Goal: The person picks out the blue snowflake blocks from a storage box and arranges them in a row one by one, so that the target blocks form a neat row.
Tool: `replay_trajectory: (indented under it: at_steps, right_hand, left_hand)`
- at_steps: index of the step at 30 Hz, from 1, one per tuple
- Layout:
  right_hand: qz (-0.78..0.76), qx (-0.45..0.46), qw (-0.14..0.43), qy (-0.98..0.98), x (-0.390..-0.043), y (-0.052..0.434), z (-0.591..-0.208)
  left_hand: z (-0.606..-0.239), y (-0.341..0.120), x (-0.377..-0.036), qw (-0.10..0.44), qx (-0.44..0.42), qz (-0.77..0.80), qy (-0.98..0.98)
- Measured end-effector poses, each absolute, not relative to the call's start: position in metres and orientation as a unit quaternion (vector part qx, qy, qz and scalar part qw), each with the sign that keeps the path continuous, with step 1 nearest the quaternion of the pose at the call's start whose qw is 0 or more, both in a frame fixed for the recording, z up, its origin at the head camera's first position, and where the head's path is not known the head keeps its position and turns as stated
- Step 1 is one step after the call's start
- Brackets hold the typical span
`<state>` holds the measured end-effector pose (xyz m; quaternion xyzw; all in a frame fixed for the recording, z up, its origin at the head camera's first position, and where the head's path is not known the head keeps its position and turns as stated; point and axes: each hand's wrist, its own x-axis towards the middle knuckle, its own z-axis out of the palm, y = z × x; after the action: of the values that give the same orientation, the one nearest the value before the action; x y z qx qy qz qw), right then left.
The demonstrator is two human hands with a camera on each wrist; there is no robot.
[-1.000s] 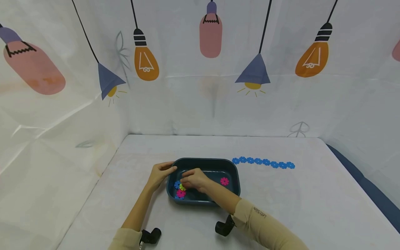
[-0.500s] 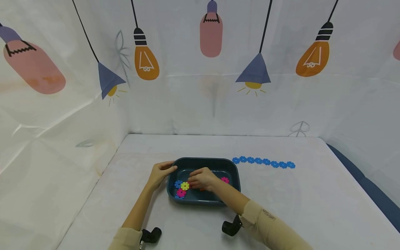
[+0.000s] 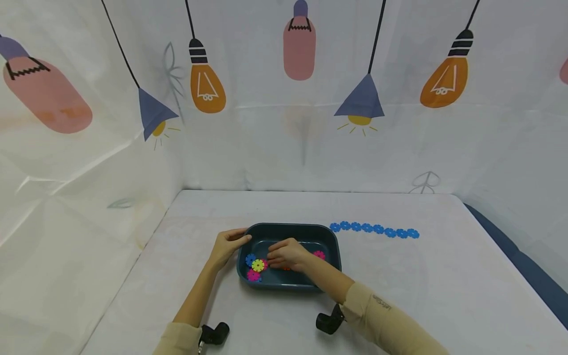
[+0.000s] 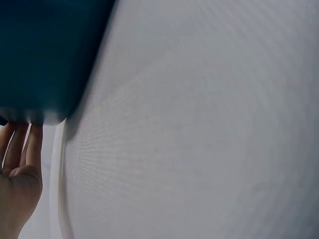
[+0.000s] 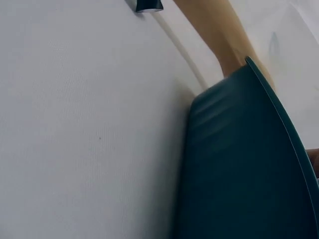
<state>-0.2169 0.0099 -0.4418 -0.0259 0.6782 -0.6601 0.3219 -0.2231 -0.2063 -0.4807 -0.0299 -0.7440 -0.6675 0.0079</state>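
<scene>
In the head view my left hand point(image 3: 227, 247) grips the left end of the dark teal tray point(image 3: 293, 286), thumb at the rim. In the left wrist view its fingers point(image 4: 34, 147) reach up against the tray's outer wall. My right hand point(image 3: 287, 254) is inside the tray, fingers loosely bent and pointing left. Just left of its fingertips lie plastic snowflake discs: a yellow disc point(image 3: 258, 265), a blue disc point(image 3: 250, 260) and a pink disc point(image 3: 253, 275). Another pink disc point(image 3: 319, 255) shows behind the right wrist. An orange-red piece is mostly hidden under the right hand.
A row of several joined blue snowflake discs point(image 3: 367, 228) lies on the white table point(image 3: 399, 291), right of the tray's back corner. Black wrist cameras point(image 3: 330, 320) hang from both forearms. A white sheet with printed lamps point(image 3: 266, 148) stands behind the table.
My right hand drew back to the right, then stayed nearly still. The yellow and pink discs have shifted slightly left in the last half second. My left hand has kept its place on the tray.
</scene>
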Motion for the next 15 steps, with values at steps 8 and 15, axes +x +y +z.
replay_trajectory:
  at_steps: [8,15]
  right_hand:
    - [-0.647,-0.019,0.335,0.685,-0.218,-0.02,-0.442]
    - [-0.661,-0.014,0.342,0.668,-0.215,-0.04,-0.443]
  left_hand:
    - [-0.481,-0.207,-0.224,0.006,-0.03,-0.666,-0.745]
    - [-0.469,-0.206,-0.218,-0.016,-0.029,-0.677,-0.735]
